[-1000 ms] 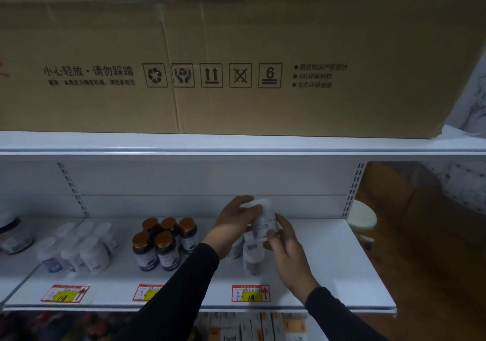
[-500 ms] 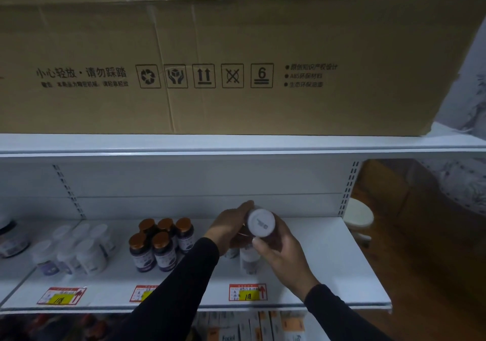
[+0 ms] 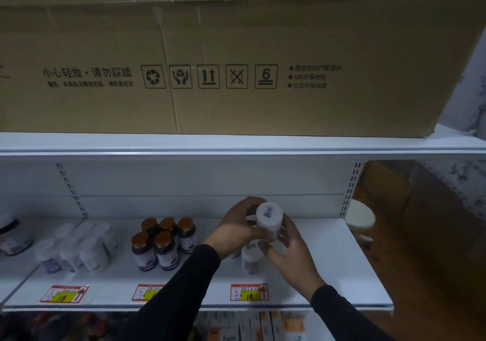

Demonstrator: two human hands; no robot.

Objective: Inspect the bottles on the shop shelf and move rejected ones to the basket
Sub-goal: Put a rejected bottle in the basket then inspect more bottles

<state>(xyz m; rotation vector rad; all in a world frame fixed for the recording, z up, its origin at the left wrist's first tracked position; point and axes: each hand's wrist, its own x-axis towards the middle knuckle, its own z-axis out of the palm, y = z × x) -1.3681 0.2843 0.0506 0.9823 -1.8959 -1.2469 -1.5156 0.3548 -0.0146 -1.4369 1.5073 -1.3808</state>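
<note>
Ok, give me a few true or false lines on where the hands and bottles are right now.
1. Both hands hold one white bottle. True: left hand and right hand grip it.
2. The held bottle stands on the shelf. False: it is lifted, tilted toward the camera.
3. Five brown-capped bottles stand left of the hands. True.
4. The cardboard box sits under the bottle shelf. False: it sits on the shelf above.

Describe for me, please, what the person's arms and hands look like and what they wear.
Both arms wear long black sleeves, plain with no visible markings, ending at the wrists. The left hand and right hand are bare: no gloves, and no rings, watch or bracelets show. The left sleeve and right sleeve look like soft, close-fitting fabric. No cables or straps are in view.
</note>
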